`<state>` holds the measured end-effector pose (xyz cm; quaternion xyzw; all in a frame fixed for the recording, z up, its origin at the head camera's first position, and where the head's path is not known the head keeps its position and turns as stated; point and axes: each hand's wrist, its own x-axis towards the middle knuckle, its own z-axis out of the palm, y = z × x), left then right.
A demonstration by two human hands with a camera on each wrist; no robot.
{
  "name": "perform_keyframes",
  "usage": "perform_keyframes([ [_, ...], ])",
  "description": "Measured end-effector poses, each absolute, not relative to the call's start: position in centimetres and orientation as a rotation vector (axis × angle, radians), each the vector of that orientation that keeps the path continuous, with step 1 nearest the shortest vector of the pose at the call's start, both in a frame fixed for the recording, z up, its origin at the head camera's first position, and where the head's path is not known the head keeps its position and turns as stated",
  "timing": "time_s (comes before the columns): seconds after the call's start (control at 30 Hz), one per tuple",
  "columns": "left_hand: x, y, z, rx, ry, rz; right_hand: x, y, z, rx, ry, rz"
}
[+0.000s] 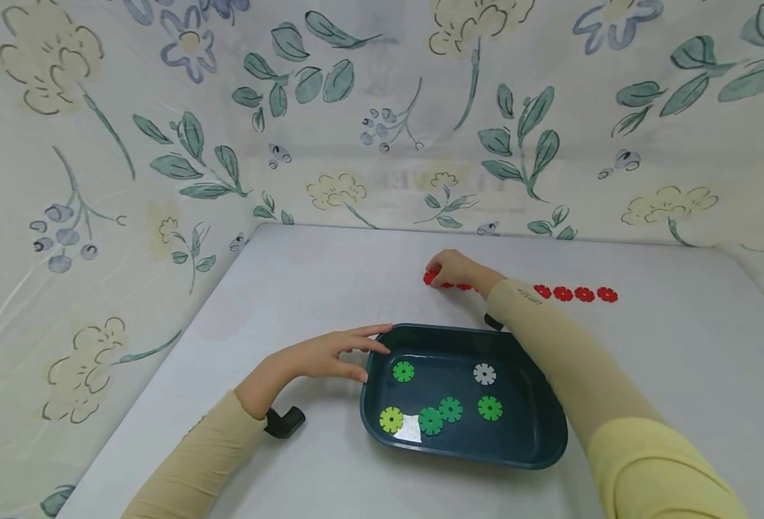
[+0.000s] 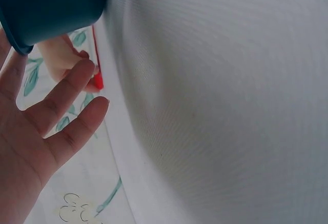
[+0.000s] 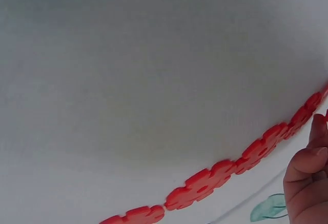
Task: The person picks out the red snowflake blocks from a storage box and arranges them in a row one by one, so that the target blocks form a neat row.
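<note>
In the head view a row of flat red flower-shaped discs (image 1: 563, 293) lies beyond a dark blue tray (image 1: 463, 455). At the row's left end my right hand (image 1: 455, 268) pinches a red notched disc (image 1: 429, 277); the forearm hides the row's middle. Several red discs (image 3: 201, 185) also show in the right wrist view, running up to the fingers of the right hand (image 3: 309, 178). My left hand (image 1: 330, 355) has its fingers spread, their tips at the tray's left rim. Seen from the left wrist, the left hand (image 2: 36, 131) holds no disc.
Inside the tray lie several green discs (image 1: 489, 408), one yellow-green disc (image 1: 391, 419) and one white disc (image 1: 484, 374). The white table (image 1: 291, 288) meets a flower-printed covering (image 1: 382, 166) at the back and left. Black wrist cameras (image 1: 285, 422) sit under the wrists.
</note>
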<state>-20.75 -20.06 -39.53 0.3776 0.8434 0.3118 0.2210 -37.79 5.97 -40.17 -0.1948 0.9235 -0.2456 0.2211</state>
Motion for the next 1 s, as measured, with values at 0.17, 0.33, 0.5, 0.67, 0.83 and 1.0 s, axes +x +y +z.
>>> perform_keyframes([
  [0.17, -20.7, -20.0, -39.5, 1.043, 2.333, 0.860, -38.2, 5.8, -40.5, -0.571, 2.568, -0.638],
  [0.33, -20.8, -20.0, -39.6, 1.053, 2.333, 0.862, -38.2, 5.8, -40.5, -0.574, 2.581, -0.594],
  [0.5, -20.8, -20.0, -39.6, 1.060, 2.331, 0.857, -38.0, 5.9, -40.4, -0.547, 2.586, -0.594],
  [0.67, -20.9, -19.9, -39.6, 1.056, 2.333, 0.852, -38.0, 6.2, -40.4, -0.553, 2.582, -0.619],
  [0.83, -20.9, -19.9, -39.5, 1.056, 2.333, 0.851, -38.0, 7.4, -39.1, -0.558, 2.591, -0.753],
  [1.0, -20.9, -20.0, -39.6, 1.052, 2.326, 0.859, -37.9, 9.9, -36.4, -0.589, 2.624, -0.848],
])
